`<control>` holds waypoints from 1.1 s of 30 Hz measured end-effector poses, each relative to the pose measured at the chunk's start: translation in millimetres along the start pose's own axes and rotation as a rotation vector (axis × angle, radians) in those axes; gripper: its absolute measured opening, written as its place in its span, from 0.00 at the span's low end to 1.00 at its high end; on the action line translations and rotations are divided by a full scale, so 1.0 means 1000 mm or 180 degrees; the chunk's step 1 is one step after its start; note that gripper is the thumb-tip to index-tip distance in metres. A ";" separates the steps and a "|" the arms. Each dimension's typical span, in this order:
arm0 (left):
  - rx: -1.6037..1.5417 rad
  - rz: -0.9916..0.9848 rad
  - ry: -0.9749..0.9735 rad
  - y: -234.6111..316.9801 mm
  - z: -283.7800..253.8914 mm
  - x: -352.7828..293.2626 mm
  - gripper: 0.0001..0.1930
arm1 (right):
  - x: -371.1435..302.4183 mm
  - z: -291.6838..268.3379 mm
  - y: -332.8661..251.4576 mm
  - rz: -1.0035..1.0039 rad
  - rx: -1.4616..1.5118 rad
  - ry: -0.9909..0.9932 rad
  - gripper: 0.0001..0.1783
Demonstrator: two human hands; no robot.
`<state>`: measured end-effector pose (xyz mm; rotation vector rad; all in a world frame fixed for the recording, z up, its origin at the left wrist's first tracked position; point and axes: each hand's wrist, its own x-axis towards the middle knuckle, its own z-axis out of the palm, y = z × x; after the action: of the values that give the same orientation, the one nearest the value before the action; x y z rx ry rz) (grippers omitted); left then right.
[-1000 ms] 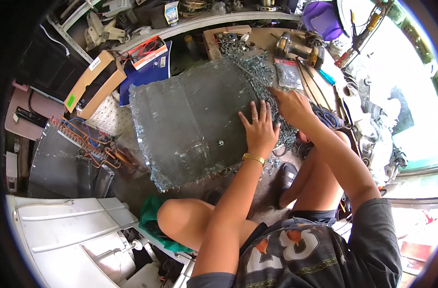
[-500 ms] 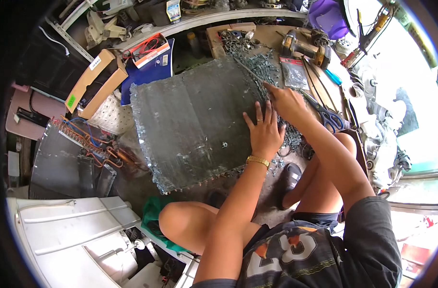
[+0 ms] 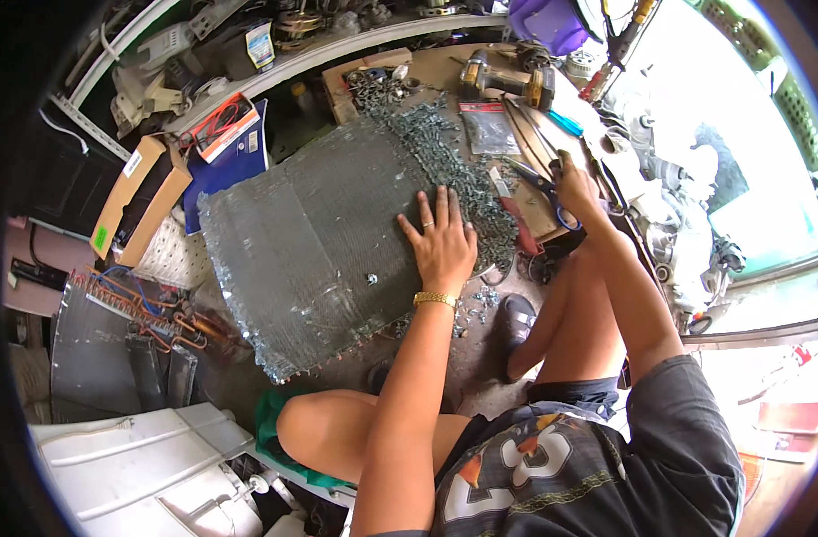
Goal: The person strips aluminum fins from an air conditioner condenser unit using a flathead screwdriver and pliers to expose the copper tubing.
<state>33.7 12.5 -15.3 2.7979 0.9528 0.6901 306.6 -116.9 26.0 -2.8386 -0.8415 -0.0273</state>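
A dark, finned metal coil panel (image 3: 310,233) lies in front of me, its edges ragged and its right side lined with torn metal scraps (image 3: 467,179). My left hand (image 3: 445,246) rests flat near the panel's right edge, fingers spread, a gold bracelet on its wrist. Off the panel to the right, my right hand (image 3: 576,185) has its fingers curled beside the ends of thin dark strips (image 3: 536,134). What it holds, if anything, is hidden. Close to it lie blue-handled scissors (image 3: 552,199) and a red-handled tool with a flat blade (image 3: 519,224).
A cordless drill (image 3: 505,80), a plastic bag (image 3: 489,130) and a blue-handled tool (image 3: 565,123) lie on the wooden board. Boxes and a blue folder (image 3: 222,168) stand at left. A copper-tubed coil (image 3: 149,304) and a white appliance housing (image 3: 140,465) sit nearer me.
My right hand has left the panel's torn edge, where it held a long thin tool, and moved right toward the scissors. My left hand stays flat on the panel. The view has shifted right.
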 end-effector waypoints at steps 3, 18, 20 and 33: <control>-0.0045 -0.0045 -0.0021 0.001 -0.003 0.000 0.33 | 0.000 0.002 -0.007 -0.0298 0.0055 0.0507 0.28; 0.0043 -0.0127 -0.0063 0.002 -0.006 -0.001 0.32 | -0.070 0.016 -0.061 -0.1480 0.0652 0.0041 0.22; -0.0137 -0.0024 -0.0031 -0.002 -0.008 -0.001 0.33 | -0.069 0.023 -0.068 -0.1269 0.0643 -0.0084 0.29; -0.0216 0.0383 -0.0290 -0.032 -0.014 -0.007 0.41 | -0.007 -0.002 -0.109 -0.1238 0.1192 0.0378 0.17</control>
<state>4.6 33.2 -13.5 2.8175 0.7366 0.5912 241.6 -30.8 45.4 -2.2733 -1.2131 -0.0800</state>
